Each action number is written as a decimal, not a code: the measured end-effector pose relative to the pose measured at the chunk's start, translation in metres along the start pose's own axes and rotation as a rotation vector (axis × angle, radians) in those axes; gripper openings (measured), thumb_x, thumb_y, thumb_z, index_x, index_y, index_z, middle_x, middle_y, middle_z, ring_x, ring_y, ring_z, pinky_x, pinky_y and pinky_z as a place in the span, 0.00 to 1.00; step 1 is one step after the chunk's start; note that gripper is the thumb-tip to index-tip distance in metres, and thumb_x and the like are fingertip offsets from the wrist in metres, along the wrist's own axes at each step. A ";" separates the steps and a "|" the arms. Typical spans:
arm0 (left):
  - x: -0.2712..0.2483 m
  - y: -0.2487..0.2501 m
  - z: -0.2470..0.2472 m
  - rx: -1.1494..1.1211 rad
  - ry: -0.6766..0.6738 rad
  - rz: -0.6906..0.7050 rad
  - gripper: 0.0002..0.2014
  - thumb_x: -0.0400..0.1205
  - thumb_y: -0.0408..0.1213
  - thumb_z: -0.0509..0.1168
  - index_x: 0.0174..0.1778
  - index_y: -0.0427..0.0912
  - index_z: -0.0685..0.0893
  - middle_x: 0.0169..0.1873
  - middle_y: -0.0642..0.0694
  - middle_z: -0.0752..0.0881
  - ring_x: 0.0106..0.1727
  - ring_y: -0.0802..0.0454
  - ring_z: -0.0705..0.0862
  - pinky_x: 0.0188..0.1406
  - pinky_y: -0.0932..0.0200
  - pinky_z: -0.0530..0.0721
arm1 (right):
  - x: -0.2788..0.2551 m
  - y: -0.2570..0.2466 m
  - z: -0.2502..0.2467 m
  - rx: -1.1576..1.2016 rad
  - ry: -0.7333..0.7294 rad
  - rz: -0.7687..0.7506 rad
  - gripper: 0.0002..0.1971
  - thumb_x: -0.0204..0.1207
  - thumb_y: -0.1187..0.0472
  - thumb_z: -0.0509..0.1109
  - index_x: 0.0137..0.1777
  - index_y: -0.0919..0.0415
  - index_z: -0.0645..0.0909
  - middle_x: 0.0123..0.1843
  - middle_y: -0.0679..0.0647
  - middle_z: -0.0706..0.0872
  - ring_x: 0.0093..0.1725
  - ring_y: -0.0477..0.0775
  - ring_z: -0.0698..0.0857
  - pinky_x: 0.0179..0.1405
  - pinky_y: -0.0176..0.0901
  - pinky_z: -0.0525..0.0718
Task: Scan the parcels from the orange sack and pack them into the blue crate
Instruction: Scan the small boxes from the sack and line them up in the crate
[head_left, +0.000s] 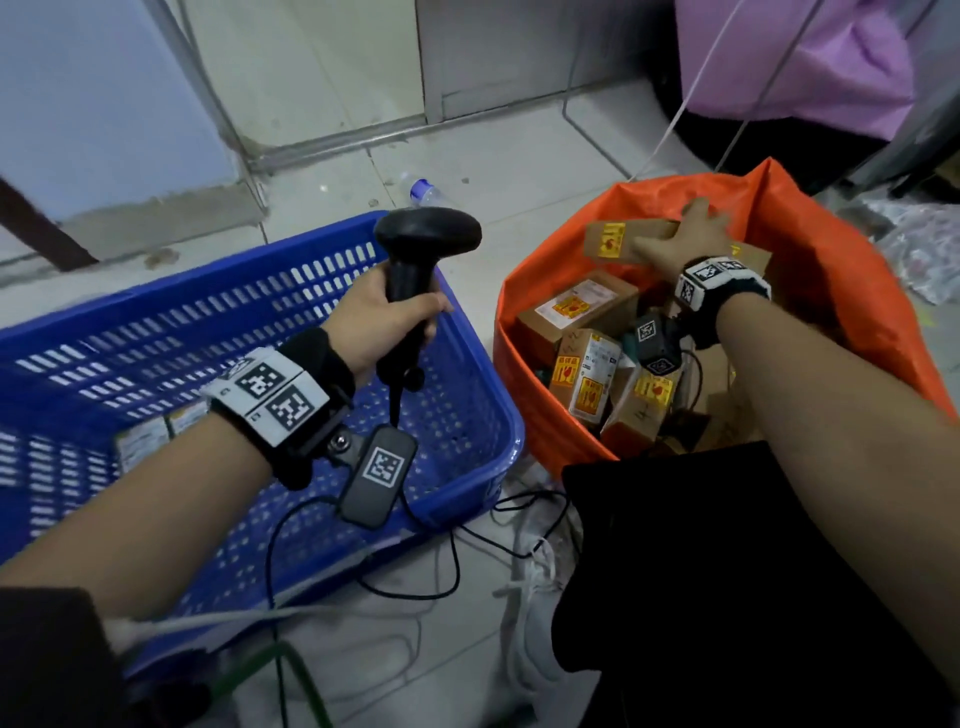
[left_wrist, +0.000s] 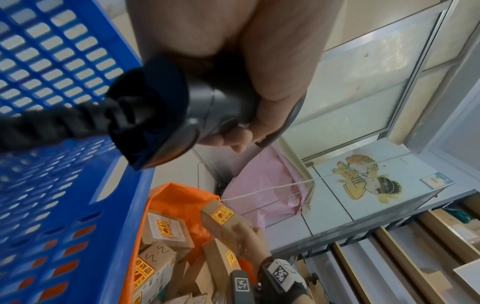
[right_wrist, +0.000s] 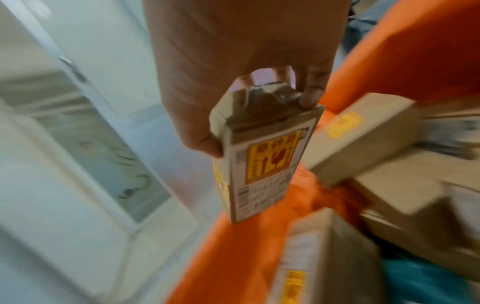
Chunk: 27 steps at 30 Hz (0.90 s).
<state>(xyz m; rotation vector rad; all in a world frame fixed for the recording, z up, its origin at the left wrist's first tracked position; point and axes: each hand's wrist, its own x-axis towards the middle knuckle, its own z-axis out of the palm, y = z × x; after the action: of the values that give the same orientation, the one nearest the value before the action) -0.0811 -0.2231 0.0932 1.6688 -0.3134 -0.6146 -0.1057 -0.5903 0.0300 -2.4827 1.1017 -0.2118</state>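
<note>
My right hand grips a brown cardboard parcel with a yellow fragile sticker, lifted over the open orange sack. In the right wrist view the thumb and fingers pinch that parcel at its top end. My left hand holds a black barcode scanner upright above the blue crate; the scanner handle fills the left wrist view. Several more cardboard parcels lie in the sack. A few parcels sit at the crate's near left, partly hidden by my arm.
The crate and sack stand side by side on a tiled floor. A plastic bottle lies behind the crate. Black cables trail over the floor near my knee. A pink bag hangs at the back right.
</note>
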 end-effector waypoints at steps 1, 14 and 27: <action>-0.006 0.000 -0.006 -0.008 0.010 0.002 0.08 0.71 0.35 0.70 0.42 0.39 0.79 0.36 0.34 0.80 0.27 0.53 0.78 0.32 0.57 0.79 | -0.003 -0.012 -0.006 0.027 -0.003 -0.027 0.41 0.59 0.36 0.71 0.68 0.60 0.70 0.65 0.64 0.75 0.60 0.67 0.79 0.58 0.55 0.81; -0.123 -0.020 -0.130 -0.062 0.339 0.091 0.09 0.76 0.26 0.73 0.42 0.40 0.79 0.41 0.41 0.86 0.27 0.56 0.79 0.31 0.62 0.81 | -0.157 -0.232 0.004 0.281 -0.788 -0.274 0.16 0.81 0.43 0.61 0.47 0.56 0.80 0.41 0.55 0.87 0.31 0.51 0.85 0.24 0.32 0.81; -0.161 -0.051 -0.168 0.138 0.485 -0.013 0.27 0.67 0.35 0.81 0.60 0.45 0.78 0.52 0.52 0.87 0.54 0.57 0.86 0.58 0.53 0.84 | -0.263 -0.309 0.072 0.189 -1.143 -0.330 0.22 0.79 0.39 0.60 0.46 0.58 0.82 0.45 0.59 0.88 0.46 0.60 0.87 0.56 0.55 0.85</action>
<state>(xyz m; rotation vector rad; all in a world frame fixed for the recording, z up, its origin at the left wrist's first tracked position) -0.1268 0.0105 0.0939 1.8927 0.0076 -0.1854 -0.0535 -0.1891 0.1051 -2.0235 0.1718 0.8633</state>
